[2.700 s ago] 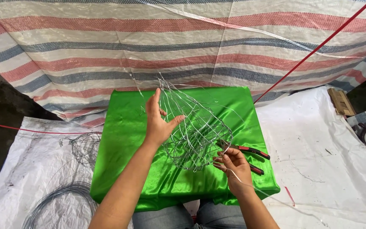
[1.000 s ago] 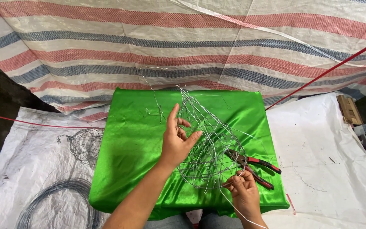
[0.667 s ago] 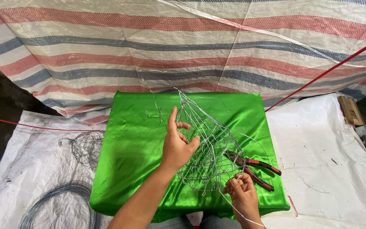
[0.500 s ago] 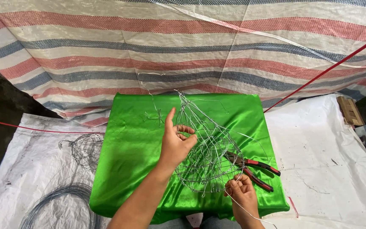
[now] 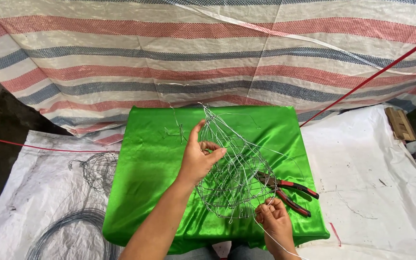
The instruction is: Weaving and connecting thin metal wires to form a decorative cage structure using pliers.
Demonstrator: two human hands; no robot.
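Striped tarpaulin [image 5: 121,58] backs one green cloth [image 5: 140,168]. On the cloth sits one wire basket frame [image 5: 232,168], empty. Left hand [image 5: 199,159] pinches its upper wires; right hand [image 5: 274,220] closes around a loose strand at its lower edge. One pair of pliers [image 5: 290,190] lies just right of the frame.

A green satin cloth [image 5: 150,168] covers the low table, bearing a wire cage frame [image 5: 232,168] and red-handled pliers [image 5: 292,192].
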